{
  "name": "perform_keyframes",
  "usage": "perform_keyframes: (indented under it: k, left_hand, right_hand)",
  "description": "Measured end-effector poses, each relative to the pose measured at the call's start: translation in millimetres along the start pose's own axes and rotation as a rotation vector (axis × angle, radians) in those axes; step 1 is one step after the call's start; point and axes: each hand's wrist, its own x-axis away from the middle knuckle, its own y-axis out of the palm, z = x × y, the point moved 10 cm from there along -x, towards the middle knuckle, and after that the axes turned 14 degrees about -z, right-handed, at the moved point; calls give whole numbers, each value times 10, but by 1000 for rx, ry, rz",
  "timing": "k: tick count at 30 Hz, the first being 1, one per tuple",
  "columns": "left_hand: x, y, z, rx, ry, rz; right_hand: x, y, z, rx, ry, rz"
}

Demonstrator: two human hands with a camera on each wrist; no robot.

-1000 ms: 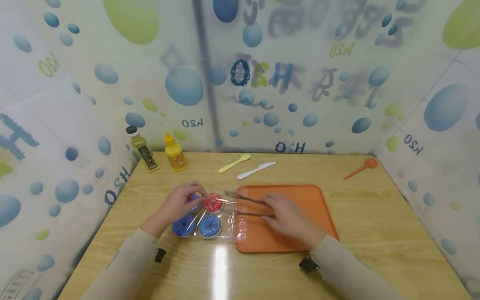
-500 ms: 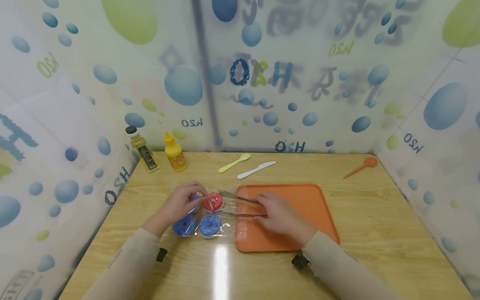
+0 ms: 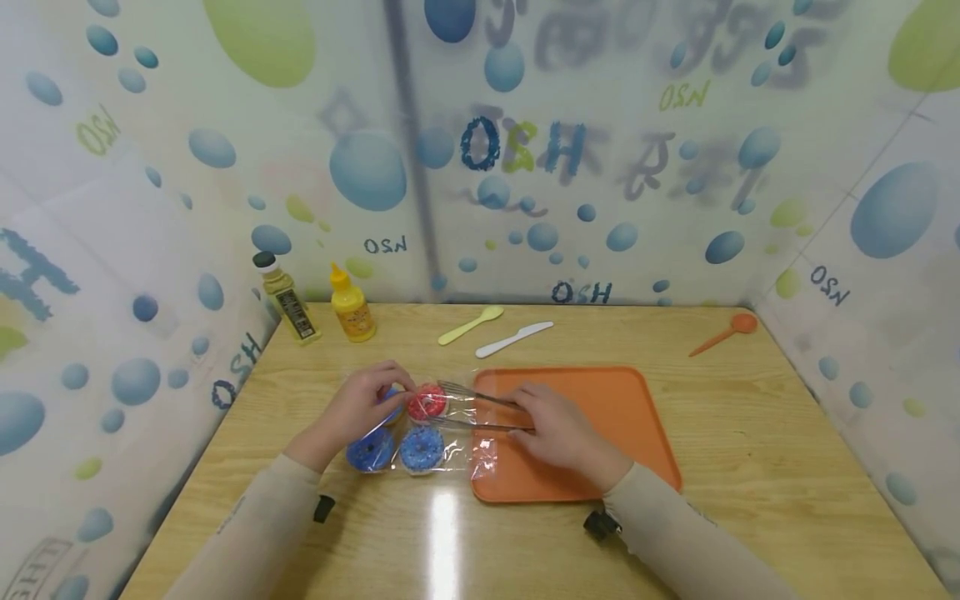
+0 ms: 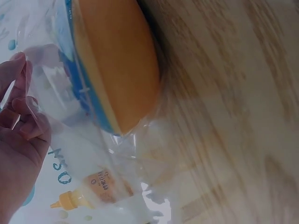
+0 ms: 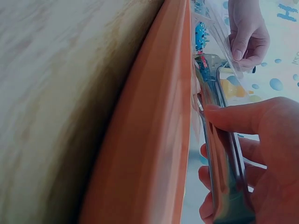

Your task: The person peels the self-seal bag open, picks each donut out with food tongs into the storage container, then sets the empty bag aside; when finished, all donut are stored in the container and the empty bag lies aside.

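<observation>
My left hand (image 3: 363, 408) pinches the upper film of a clear plastic bag (image 3: 459, 454) in the head view. Inside lie a red-topped donut (image 3: 420, 411) and several blue-topped donuts (image 3: 411, 450); my left hand partly covers one of these. A blue-topped donut (image 4: 119, 60) shows its tan side close up in the left wrist view. In my right hand (image 3: 555, 425) are metal tongs (image 5: 224, 154), their arms spread. Those tips reach into the bag region, one above and one below the red donut's right side. Whether they touch it I cannot tell.
An orange tray (image 3: 615, 417) lies under my right hand, the bag's end overlapping its left edge. Behind stand an oil bottle (image 3: 291, 307) and a yellow squeeze bottle (image 3: 352, 312). A yellow spoon (image 3: 468, 326), white knife (image 3: 513, 340) and orange spoon (image 3: 723, 333) lie farther back.
My right hand has moved left with the tongs, bringing their tips to the red donut. The left hand keeps its pinch on the bag and barely moves.
</observation>
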Motion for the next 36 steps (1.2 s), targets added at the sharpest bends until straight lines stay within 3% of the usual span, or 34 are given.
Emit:
perform_keyframes:
  k: [11,23,29,36]
  left_hand:
    - [31,12,-52,-7,-10,3]
    - [36,27,-27,0,1,2]
    - [43,-3,-11,-1,2,1]
    - [49,-29,-15,-7,9,8]
  right_hand:
    - [158,-20,86,-45,-26,55]
    - [585,-128,338,-56,18,124]
    - [784,-242,418,-12,-3,194]
    - [1011,-338,575,-21,23,209]
